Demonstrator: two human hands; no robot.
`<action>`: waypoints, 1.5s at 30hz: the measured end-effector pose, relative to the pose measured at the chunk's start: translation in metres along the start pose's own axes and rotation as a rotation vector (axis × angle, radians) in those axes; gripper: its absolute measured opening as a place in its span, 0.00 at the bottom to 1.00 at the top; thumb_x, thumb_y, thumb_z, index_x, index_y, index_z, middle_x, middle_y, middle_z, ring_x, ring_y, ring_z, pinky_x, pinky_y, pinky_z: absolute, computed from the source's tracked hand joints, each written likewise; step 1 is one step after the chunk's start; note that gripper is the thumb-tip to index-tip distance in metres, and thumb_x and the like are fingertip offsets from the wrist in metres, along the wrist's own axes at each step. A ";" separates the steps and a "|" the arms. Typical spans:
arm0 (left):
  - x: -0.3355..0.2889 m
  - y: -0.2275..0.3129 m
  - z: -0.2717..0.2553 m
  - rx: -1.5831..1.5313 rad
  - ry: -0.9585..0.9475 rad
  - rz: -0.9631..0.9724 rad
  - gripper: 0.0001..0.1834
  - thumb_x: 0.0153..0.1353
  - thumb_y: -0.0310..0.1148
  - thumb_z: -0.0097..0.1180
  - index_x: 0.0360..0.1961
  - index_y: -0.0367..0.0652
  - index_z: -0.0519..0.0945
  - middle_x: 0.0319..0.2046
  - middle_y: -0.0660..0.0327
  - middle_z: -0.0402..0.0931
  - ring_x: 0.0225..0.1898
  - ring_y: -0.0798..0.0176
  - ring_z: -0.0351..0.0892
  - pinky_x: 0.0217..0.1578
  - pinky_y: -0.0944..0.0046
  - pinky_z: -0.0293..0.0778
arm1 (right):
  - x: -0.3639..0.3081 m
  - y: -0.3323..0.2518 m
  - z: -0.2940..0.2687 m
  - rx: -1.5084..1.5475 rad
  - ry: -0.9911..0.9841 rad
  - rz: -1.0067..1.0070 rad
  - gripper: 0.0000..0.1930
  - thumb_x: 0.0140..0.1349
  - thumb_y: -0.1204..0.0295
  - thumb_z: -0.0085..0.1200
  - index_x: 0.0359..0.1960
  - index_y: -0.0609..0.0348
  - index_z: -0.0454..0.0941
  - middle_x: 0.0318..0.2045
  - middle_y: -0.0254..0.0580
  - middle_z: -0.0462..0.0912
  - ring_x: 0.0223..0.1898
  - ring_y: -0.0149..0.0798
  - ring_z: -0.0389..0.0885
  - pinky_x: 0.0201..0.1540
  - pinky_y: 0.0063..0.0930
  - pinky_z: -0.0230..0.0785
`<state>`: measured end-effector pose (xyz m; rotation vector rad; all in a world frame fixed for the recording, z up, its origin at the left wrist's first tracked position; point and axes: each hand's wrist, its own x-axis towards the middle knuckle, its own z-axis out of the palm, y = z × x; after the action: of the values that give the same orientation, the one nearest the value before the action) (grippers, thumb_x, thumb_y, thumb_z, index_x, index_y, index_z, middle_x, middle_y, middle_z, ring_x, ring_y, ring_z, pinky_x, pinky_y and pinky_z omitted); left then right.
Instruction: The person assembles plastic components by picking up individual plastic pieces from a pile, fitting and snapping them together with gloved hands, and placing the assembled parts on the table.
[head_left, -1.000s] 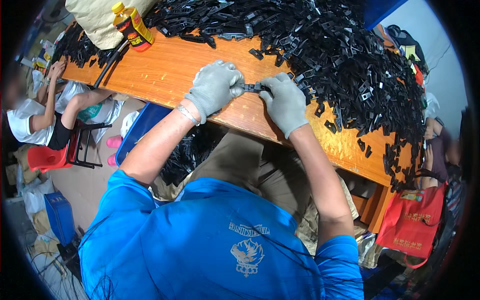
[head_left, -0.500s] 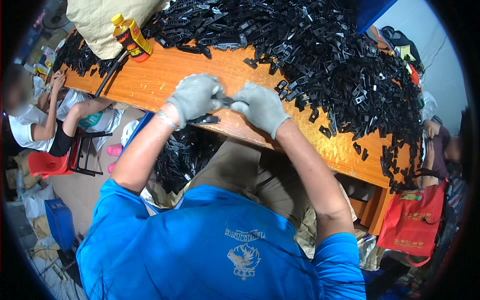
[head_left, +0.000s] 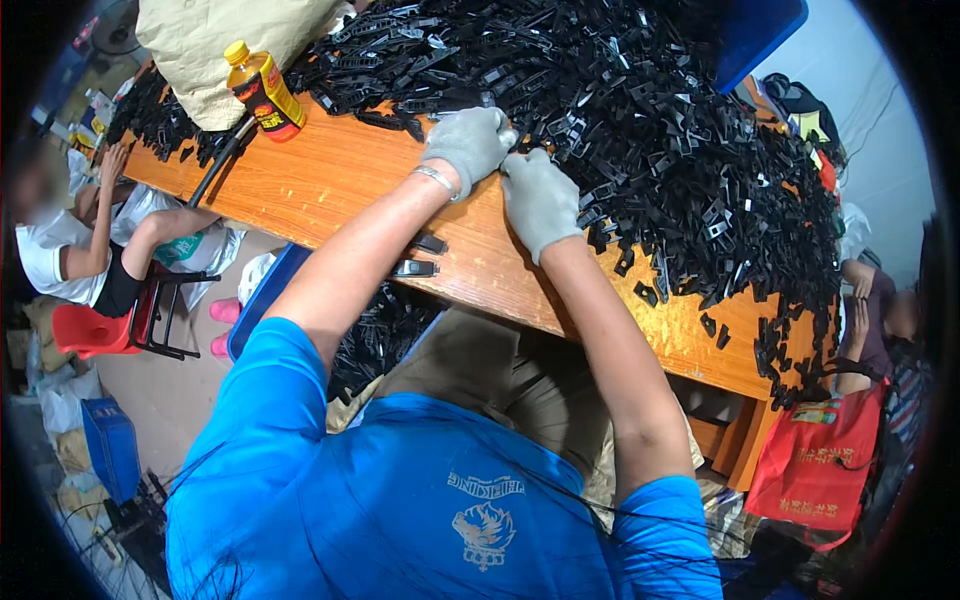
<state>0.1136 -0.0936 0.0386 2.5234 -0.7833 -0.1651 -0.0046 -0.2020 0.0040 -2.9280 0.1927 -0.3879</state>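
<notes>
Both my hands wear grey gloves and meet at the near edge of a heap of small black plastic parts (head_left: 620, 120). My left hand (head_left: 470, 148) reaches to the heap's edge, its fingers curled closed against the parts. Just right of it, my right hand (head_left: 542, 203) has its fingers bent and drawn together, tips close to the left fingertips. Whatever either hand grips is hidden by the gloves. Two black plastic pieces, an upper one (head_left: 430, 243) and a lower one (head_left: 414, 268), lie by the table's front edge beside my left forearm.
On the wooden table (head_left: 330, 170) stands a yellow-capped bottle (head_left: 264, 92) beside a beige sack (head_left: 215, 50). A black rod (head_left: 222, 160) leans nearby. Below the front edge, more black parts (head_left: 375, 345) fill a blue-sided container. People sit at left and right; a red bag (head_left: 815, 465) hangs at right.
Both hands moved away from the table's front edge, up to the heap. The dark piece held between them is gone from there; a second piece now shows beside the one at the edge.
</notes>
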 end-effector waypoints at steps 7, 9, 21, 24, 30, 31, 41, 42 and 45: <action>0.011 0.019 0.014 0.003 0.004 -0.166 0.22 0.67 0.54 0.63 0.49 0.49 0.91 0.47 0.49 0.90 0.51 0.44 0.90 0.55 0.48 0.83 | -0.064 -0.010 -0.023 -0.015 -0.056 -0.135 0.06 0.73 0.70 0.52 0.46 0.53 0.78 0.34 0.51 0.84 0.33 0.57 0.89 0.35 0.48 0.82; 0.006 0.022 0.010 -0.036 -0.013 -0.165 0.21 0.66 0.51 0.63 0.49 0.48 0.91 0.49 0.48 0.89 0.54 0.43 0.89 0.56 0.47 0.83 | -0.066 -0.004 -0.023 -0.024 -0.072 -0.130 0.06 0.73 0.71 0.52 0.46 0.54 0.78 0.34 0.51 0.84 0.34 0.57 0.89 0.36 0.48 0.83; -0.089 -0.044 -0.012 0.007 -0.036 0.180 0.07 0.64 0.36 0.68 0.39 0.48 0.88 0.39 0.52 0.86 0.45 0.44 0.86 0.47 0.46 0.80 | -0.060 0.002 -0.041 0.210 -0.022 0.005 0.10 0.68 0.64 0.65 0.47 0.52 0.86 0.40 0.48 0.87 0.43 0.53 0.90 0.48 0.49 0.82; -0.094 -0.051 -0.010 -0.024 0.038 0.290 0.06 0.63 0.36 0.70 0.37 0.47 0.87 0.37 0.54 0.83 0.43 0.45 0.83 0.44 0.47 0.78 | -0.050 -0.002 -0.032 0.271 0.084 -0.020 0.11 0.66 0.64 0.67 0.47 0.50 0.88 0.42 0.45 0.86 0.44 0.52 0.89 0.48 0.48 0.81; -0.093 -0.060 -0.007 -0.018 0.043 0.336 0.06 0.62 0.36 0.71 0.37 0.48 0.87 0.38 0.55 0.83 0.44 0.45 0.83 0.44 0.47 0.79 | -0.038 0.003 -0.019 0.252 0.019 -0.059 0.09 0.64 0.66 0.70 0.45 0.49 0.91 0.43 0.42 0.84 0.43 0.51 0.87 0.45 0.45 0.80; -0.094 -0.058 -0.008 -0.020 0.045 0.334 0.06 0.62 0.35 0.71 0.37 0.48 0.87 0.38 0.55 0.83 0.44 0.45 0.83 0.44 0.47 0.79 | -0.038 0.004 -0.021 0.256 -0.013 -0.063 0.09 0.64 0.67 0.70 0.44 0.50 0.91 0.41 0.42 0.84 0.43 0.51 0.86 0.44 0.46 0.79; -0.087 -0.057 -0.011 0.029 -0.024 0.388 0.08 0.62 0.34 0.73 0.39 0.45 0.88 0.39 0.56 0.84 0.41 0.47 0.85 0.43 0.51 0.81 | -0.020 -0.011 -0.015 0.093 -0.095 -0.209 0.08 0.65 0.63 0.68 0.40 0.49 0.88 0.42 0.41 0.83 0.42 0.50 0.88 0.44 0.46 0.82; -0.084 -0.059 -0.020 0.031 -0.022 0.390 0.08 0.62 0.34 0.73 0.39 0.45 0.88 0.39 0.56 0.84 0.41 0.47 0.85 0.43 0.51 0.81 | -0.027 -0.011 -0.017 0.147 -0.121 -0.249 0.09 0.65 0.61 0.68 0.38 0.49 0.89 0.42 0.43 0.84 0.43 0.50 0.88 0.45 0.46 0.81; -0.075 -0.078 -0.050 -0.309 -0.531 0.341 0.21 0.61 0.34 0.72 0.54 0.39 0.88 0.46 0.51 0.90 0.45 0.55 0.90 0.50 0.60 0.84 | -0.034 -0.008 -0.022 0.288 -0.150 -0.306 0.11 0.65 0.57 0.68 0.38 0.49 0.90 0.43 0.44 0.86 0.45 0.50 0.89 0.47 0.46 0.81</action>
<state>0.1031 0.0251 0.0420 2.0307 -1.2665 -0.7932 -0.0428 -0.1924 0.0185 -2.6837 -0.3091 -0.2137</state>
